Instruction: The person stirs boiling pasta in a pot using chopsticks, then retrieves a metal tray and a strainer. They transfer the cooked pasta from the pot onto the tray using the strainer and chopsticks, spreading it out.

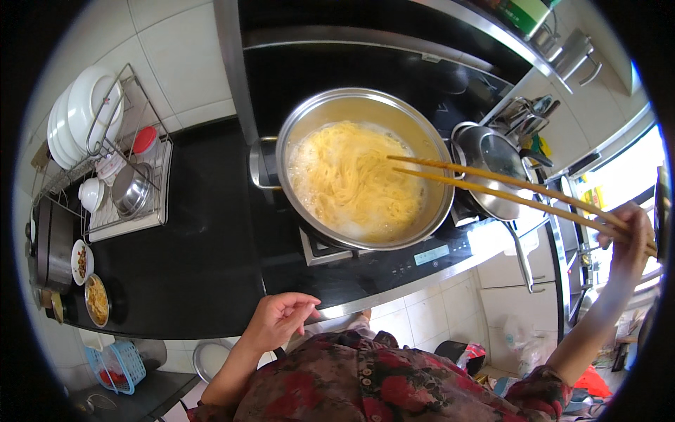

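Note:
My right hand point(630, 235) grips a pair of long wooden cooking chopsticks point(527, 194) near their far right ends. The chopstick tips are apart and reach over a large stainless steel pot point(443, 211). Whether they touch the food is hard to tell. Yellow noodles point(353, 174) lie in foamy, bubbling water inside the pot. The pot stands on a black glass cooktop point(369, 285), one loop handle point(258, 163) facing left. At the front edge of the black counter, my left hand point(287, 319) holds nothing, its fingers loosely curled.
A lidded pan point(490, 163) sits right of the pot, its long handle point(519, 258) jutting over the front edge. On the left are a wire dish rack point(129, 221) with white plates point(87, 116), a bowl of chopped ingredients point(82, 262) and a bowl of yellow shreds point(97, 300).

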The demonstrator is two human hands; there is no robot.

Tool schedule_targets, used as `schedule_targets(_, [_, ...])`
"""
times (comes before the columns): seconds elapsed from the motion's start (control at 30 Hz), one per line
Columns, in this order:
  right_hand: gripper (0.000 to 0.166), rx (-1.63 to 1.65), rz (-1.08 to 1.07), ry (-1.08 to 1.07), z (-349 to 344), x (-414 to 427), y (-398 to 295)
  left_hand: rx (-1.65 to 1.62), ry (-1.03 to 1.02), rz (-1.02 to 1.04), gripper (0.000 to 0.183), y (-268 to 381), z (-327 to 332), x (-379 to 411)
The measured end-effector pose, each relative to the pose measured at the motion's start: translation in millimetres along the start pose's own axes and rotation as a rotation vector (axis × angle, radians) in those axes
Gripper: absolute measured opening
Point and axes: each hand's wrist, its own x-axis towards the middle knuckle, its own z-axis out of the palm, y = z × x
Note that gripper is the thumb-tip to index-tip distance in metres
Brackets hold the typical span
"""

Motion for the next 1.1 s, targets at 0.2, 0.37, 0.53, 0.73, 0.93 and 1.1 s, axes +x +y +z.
schedule_targets(0.2, [0.036, 0.242, 0.026, 0.235, -26, -51, 23, 0.064, -0.023, 0.007, 0.023, -8, 33, 10])
schedule_targets(0.37, [0.036, 0.374, 0.055, 0.334, -32, -80, 67, 0.082, 0.097, -0.048, 0.019, -43, 78, 3])
schedule_targets(0.53, [0.036, 0.594, 0.277, 0.422, -26, -104, 120, 0.084, 0.23, -0.189, 0.02, -95, 147, -1])
schedule_targets(0.73, [0.036, 1.391, 0.594, 0.651, 37, -141, 163, -0.002, 0.311, -0.392, 0.02, -127, 226, 1])
schedule_targets(0.93, [0.042, 1.426, 0.499, 0.331, 41, -172, 188, -0.253, 0.415, -0.425, 0.02, -140, 243, 9])
schedule_targets(1.1, [0.038, 1.409, 0.543, 0.42, 25, -190, 183, -0.37, 0.42, -0.468, 0.022, -156, 235, 13])
